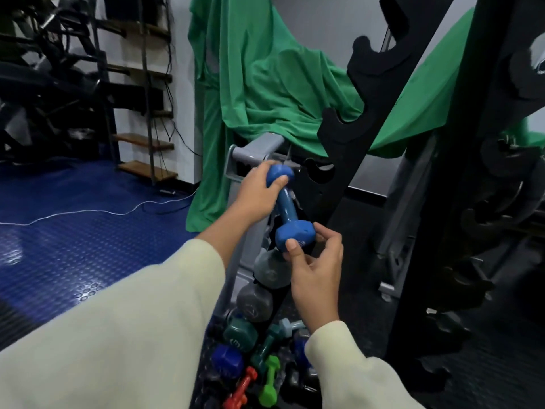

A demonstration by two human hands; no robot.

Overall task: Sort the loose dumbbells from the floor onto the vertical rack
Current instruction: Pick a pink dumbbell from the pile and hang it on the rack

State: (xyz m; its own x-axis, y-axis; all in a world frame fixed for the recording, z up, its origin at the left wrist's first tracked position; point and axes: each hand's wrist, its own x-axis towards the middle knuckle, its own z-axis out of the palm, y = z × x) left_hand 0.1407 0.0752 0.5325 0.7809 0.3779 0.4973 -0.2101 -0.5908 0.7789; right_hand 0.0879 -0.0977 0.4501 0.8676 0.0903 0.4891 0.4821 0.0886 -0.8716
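Both hands carry one blue dumbbell (286, 206) toward the rack (348, 160); left hand (259, 193) fingers wrap its far head, right hand (315, 267) fingers pinch the near head; next, seat the handle in an empty notch just beyond the fingers.

Dumbbell (286, 202) left of rack (371, 93)

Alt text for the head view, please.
Both hands hold a blue dumbbell by its ends, left hand on top, right hand below, beside the black rack. Loose dumbbells lie on the floor below.
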